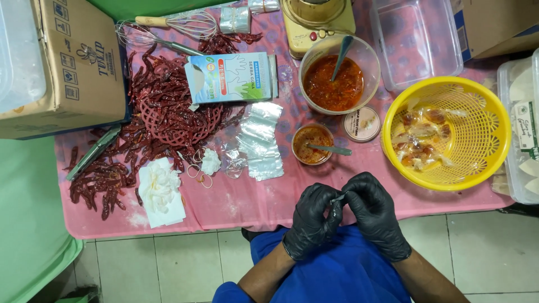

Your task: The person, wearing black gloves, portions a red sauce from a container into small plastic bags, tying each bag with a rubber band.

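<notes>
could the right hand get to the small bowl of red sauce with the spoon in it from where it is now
Probably yes. The small round bowl of red sauce sits just beyond the black-gloved right hand, with only bare pink tablecloth between. But that hand and the gloved left hand are pinching a small clear item together, so it is occupied.

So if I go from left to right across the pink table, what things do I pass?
Cardboard box → dried red chillies → stack of clear plastic bags → small cup of red sauce → yellow basket → clear container at the edge.
</notes>
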